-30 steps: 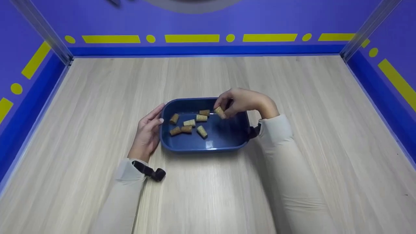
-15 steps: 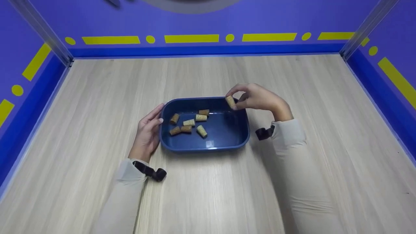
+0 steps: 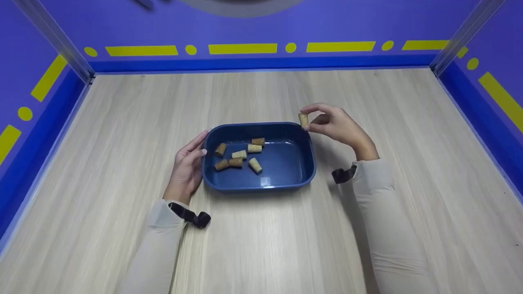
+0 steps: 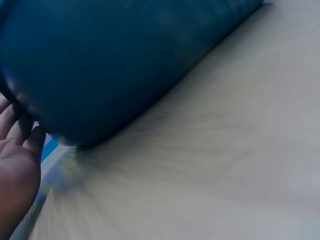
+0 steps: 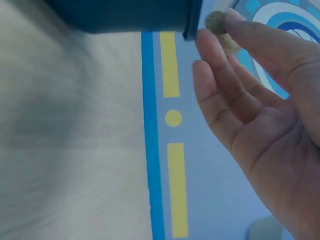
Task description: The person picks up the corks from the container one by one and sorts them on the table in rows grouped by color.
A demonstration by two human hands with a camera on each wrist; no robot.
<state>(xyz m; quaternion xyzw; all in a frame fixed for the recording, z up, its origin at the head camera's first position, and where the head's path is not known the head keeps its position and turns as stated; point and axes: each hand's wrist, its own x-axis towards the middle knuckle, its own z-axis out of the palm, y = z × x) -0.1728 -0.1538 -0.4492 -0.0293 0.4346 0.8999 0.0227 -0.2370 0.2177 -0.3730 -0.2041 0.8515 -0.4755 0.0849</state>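
Note:
A dark blue plastic bin [image 3: 286, 187] stands on the table with several cork stoppers [image 3: 255, 165] lying loose in its left half. The left hand [image 3: 184, 171] holds the bin's left end, thumb at the rim and fingers along the outer wall. In the left wrist view, the left hand's fingers [image 4: 20, 129] touch the wall under the rim. Beyond the bin's far right corner, the right hand [image 3: 337, 126] pinches one cork stopper [image 3: 303, 120] between thumb and fingertips. The right wrist view shows that cork's end [image 5: 215, 23] near the bin's rim, the other fingers held apart from it.
The bin rests on a light wood-grain table [image 3: 261, 245]. Blue-purple panels with yellow marks [image 3: 242, 49] close off the back and both sides. Each wrist carries a black strap with a small camera [image 3: 201, 219].
The right hand has lifted the pinched cork from inside the bin and carried it right and away, past the far right corner. The left hand and the bin have stayed in place.

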